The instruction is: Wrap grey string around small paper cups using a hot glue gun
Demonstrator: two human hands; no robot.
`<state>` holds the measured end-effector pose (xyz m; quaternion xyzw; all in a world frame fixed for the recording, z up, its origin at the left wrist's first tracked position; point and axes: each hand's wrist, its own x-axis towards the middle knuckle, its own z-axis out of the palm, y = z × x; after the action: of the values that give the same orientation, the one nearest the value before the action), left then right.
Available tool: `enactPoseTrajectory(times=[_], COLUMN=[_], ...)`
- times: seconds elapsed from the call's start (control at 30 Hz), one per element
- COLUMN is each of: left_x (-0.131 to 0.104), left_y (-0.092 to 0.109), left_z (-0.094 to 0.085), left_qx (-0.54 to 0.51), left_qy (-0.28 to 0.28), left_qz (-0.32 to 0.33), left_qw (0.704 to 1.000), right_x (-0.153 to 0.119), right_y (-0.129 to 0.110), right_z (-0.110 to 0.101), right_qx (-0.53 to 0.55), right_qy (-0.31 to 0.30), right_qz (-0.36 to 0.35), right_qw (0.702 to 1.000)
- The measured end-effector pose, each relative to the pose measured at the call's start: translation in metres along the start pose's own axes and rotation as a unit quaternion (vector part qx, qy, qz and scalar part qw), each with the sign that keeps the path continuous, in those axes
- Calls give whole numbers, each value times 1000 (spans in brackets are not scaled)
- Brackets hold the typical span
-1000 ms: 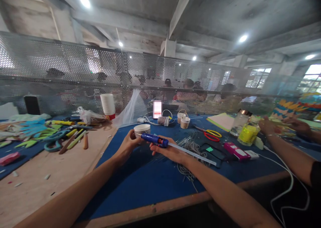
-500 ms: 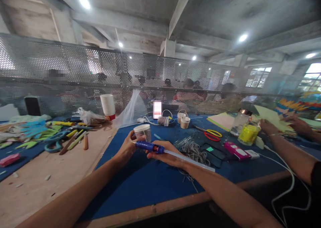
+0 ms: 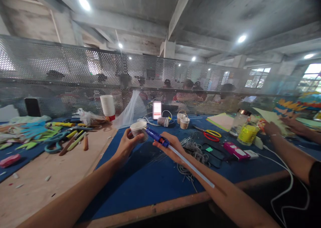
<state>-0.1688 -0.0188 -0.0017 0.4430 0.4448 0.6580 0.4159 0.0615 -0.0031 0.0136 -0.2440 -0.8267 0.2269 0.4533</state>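
Observation:
Tilted in my left hand (image 3: 127,145) is a paper cup (image 3: 138,127) with a white rim and a greyish wrapped side; my fingers close round it. My right hand (image 3: 170,146) grips a blue hot glue gun (image 3: 157,136), its tip at the cup's right side. Whether the tip touches the cup I cannot tell. A long clear glue stick (image 3: 192,166) sticks out of the gun's back, over my right forearm. Just beyond my right hand lies a tangled heap of grey cord (image 3: 197,153).
Scissors (image 3: 212,135), a purple box (image 3: 236,151) and a yellow jar (image 3: 247,134) stand or lie to the right, near a co-worker's hand (image 3: 273,129). Small cups (image 3: 184,122) sit at the back. Stacked cups (image 3: 107,106) and tools (image 3: 75,141) are on the left.
The glue gun has swung so its tip moved right and up, from in front of the cup to the cup's right side. The cup has shifted slightly left and tipped.

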Motion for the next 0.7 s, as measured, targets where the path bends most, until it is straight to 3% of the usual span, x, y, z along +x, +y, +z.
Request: enactPoseTrajectory(times=[0.13, 0.7], left_x=[1, -1], left_y=[-1, 1], left_z=[-1, 0], left_qx=[-11, 12], left_qy=[-11, -13], left_qz=[3, 9], left_qw=[1000, 1000], right_x=[0, -2], right_y=[6, 4], right_z=[4, 3], right_qx=[-35, -43], right_qy=[-12, -6], right_qz=[-31, -9], right_qw=[999, 999])
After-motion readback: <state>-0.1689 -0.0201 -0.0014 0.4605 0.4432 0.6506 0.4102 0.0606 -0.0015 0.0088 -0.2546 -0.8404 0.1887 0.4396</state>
